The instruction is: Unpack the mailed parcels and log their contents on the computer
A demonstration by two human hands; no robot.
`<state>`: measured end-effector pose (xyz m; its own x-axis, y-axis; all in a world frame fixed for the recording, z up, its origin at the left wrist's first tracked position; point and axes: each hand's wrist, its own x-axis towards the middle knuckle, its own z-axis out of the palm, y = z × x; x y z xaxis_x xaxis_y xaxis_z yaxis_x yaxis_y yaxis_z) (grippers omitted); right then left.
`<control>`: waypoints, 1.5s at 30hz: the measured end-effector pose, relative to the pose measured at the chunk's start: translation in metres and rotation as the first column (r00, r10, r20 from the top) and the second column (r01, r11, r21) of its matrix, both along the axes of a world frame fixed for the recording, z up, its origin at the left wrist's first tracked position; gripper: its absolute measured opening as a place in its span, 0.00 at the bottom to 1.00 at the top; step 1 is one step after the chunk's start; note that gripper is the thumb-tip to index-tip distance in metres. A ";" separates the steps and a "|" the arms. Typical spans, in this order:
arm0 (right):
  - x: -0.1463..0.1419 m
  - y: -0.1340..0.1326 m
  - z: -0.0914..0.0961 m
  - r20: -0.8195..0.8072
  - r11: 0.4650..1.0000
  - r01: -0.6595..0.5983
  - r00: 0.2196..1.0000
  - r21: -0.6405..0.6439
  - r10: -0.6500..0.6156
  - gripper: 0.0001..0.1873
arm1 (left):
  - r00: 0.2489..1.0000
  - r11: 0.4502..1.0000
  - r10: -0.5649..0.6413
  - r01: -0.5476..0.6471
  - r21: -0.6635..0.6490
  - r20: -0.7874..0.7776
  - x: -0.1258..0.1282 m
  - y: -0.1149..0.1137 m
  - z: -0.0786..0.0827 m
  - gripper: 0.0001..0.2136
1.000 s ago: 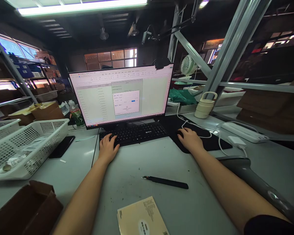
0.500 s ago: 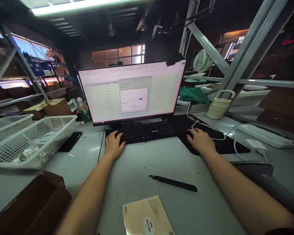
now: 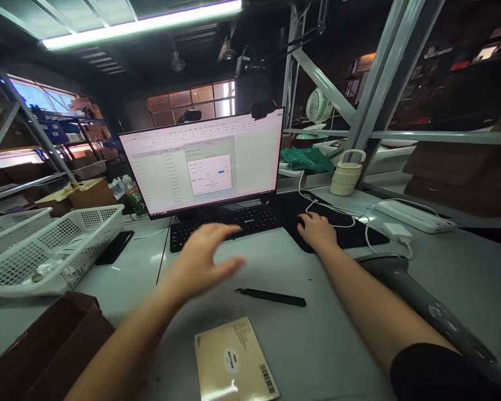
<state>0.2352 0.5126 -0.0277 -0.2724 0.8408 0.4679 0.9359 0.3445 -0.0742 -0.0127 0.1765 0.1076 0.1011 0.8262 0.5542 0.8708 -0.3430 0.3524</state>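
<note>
My left hand (image 3: 202, 259) hangs in the air in front of the black keyboard (image 3: 256, 219), thumb and fingers apart and nothing in it. Over on the black mouse pad (image 3: 367, 238), my right hand (image 3: 320, 231) rests on a dark computer mouse (image 3: 300, 224), mostly hidden under the fingers. A black craft knife (image 3: 272, 297) lies on the table between my arms, its tip pointing left. Closer to me is a flat cream-coloured box (image 3: 215, 356) with a white oval label and a barcode. The monitor (image 3: 150, 172) shows a table with a pop-up window.
White plastic baskets (image 3: 104, 223), a black phone (image 3: 114, 248) and an open brown carton (image 3: 54, 334) stand on the left. At right are a grey handheld scanner (image 3: 417, 301), a white power strip (image 3: 415, 216) with cables, and a cream lidded container (image 3: 345, 177).
My left hand has lifted off the keyboard and come back towards me, fingers spreading. My right hand stays on the mouse. The view has turned slightly to the right.
</note>
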 end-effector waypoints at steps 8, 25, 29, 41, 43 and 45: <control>-0.002 0.003 -0.002 -0.040 1.000 -0.016 0.999 -0.011 0.015 0.24 | 0.800 0.853 -0.479 0.328 -0.406 -0.361 0.060 -0.080 -0.094 0.26; 0.000 -0.002 0.002 -0.038 1.000 -0.013 0.999 -0.012 0.013 0.24 | 0.786 0.911 -0.412 0.355 -0.209 -0.461 0.058 -0.081 -0.153 0.12; 0.000 -0.001 0.001 -0.035 1.000 -0.014 0.999 -0.013 0.014 0.24 | 0.771 0.912 -0.405 0.379 -0.156 -0.492 0.057 -0.084 -0.142 0.10; 0.000 -0.001 0.002 -0.048 0.999 -0.002 0.999 -0.037 0.000 0.24 | 0.939 0.927 0.271 -0.314 -0.207 -0.212 -0.034 -0.071 -0.048 0.17; 0.000 -0.001 0.002 -0.045 0.999 0.000 0.999 -0.032 -0.001 0.24 | 0.926 0.868 0.345 -0.378 -0.323 -0.156 -0.049 -0.072 -0.044 0.23; 0.000 -0.001 0.002 -0.041 1.000 -0.002 0.999 -0.022 0.001 0.23 | 0.926 0.865 0.359 -0.376 -0.333 -0.113 -0.060 -0.076 -0.041 0.28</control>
